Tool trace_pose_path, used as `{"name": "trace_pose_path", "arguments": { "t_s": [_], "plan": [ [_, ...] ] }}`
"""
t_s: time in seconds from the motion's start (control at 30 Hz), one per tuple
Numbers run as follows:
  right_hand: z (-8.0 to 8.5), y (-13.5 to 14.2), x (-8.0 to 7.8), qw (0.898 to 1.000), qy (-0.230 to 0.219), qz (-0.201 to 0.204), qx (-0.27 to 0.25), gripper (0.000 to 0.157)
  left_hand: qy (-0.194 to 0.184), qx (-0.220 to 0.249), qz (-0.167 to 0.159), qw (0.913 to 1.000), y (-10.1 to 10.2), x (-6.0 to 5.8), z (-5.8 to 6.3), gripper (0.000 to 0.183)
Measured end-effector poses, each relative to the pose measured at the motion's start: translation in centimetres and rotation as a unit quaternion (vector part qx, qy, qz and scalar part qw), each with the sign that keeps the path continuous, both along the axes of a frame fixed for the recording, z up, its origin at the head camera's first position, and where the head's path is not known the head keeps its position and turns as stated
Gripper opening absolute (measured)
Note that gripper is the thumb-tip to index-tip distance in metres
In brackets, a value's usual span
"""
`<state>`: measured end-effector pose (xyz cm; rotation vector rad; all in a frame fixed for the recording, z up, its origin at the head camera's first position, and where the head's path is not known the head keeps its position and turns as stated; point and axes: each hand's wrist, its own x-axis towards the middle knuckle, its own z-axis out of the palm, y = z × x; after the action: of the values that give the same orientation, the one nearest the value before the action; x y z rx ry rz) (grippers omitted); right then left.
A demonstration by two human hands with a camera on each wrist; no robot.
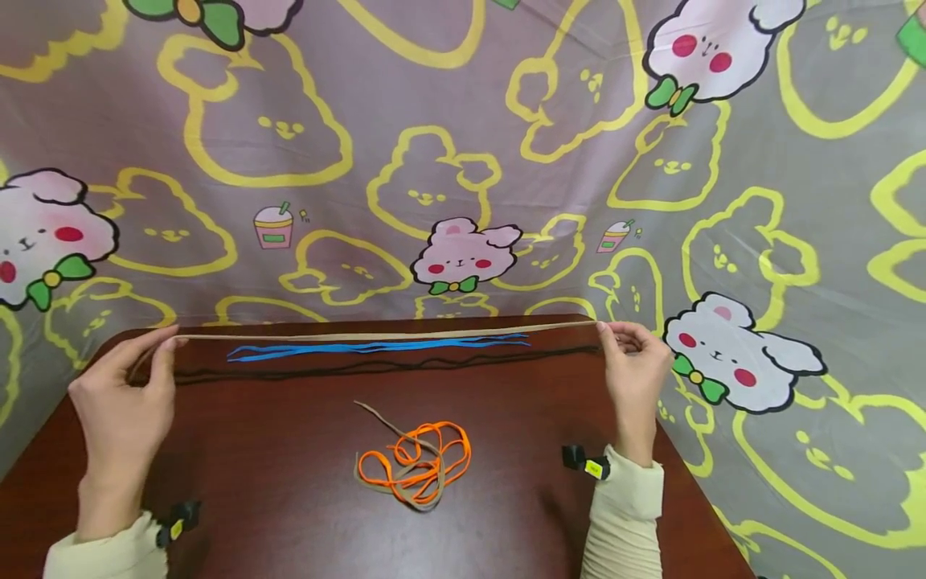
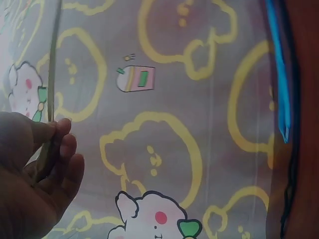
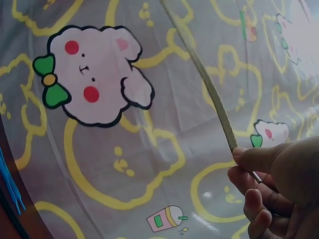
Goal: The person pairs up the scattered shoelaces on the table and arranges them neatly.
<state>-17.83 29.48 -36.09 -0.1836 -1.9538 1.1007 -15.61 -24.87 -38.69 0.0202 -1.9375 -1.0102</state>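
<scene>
A beige shoelace (image 1: 391, 335) is stretched nearly level between both hands above the back of the table. My left hand (image 1: 126, 398) pinches its left end between thumb and fingers; in the left wrist view the lace (image 2: 52, 74) runs up from the fingertips. The right hand (image 1: 633, 370) pinches the other end, and its tip pokes out past the thumb in the right wrist view. Below the stretched lace, blue laces (image 1: 311, 349) lie lengthwise on the table, with dark laces (image 1: 362, 367) in front of them.
Nearer the front, an orange lace (image 1: 463, 450) and another beige lace (image 1: 427, 503) lie tangled on the dark brown table (image 1: 289, 458). A patterned cloth (image 1: 325, 201) with cartoon animals hangs behind and at the sides.
</scene>
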Motion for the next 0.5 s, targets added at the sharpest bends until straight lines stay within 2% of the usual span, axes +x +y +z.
{"name": "trace_pose_path", "arguments": {
  "t_s": [0.13,0.3,0.5],
  "plan": [
    [0.0,0.5,-0.2,1.0,-0.014,-0.001,0.013,0.022,-0.011,-0.023,0.001,0.9997,-0.6,0.4,-0.4,0.021],
    [-0.3,0.9,-0.5,0.998,-0.043,0.001,0.049,0.02,-0.027,-0.061,-0.001,0.9978,-1.4,0.2,-1.1,0.023],
    [-1.0,1.5,-1.0,0.99,-0.079,-0.003,0.116,0.016,-0.061,-0.13,0.033,0.989,-2.9,-0.2,-1.4,0.018]
  ]
}}
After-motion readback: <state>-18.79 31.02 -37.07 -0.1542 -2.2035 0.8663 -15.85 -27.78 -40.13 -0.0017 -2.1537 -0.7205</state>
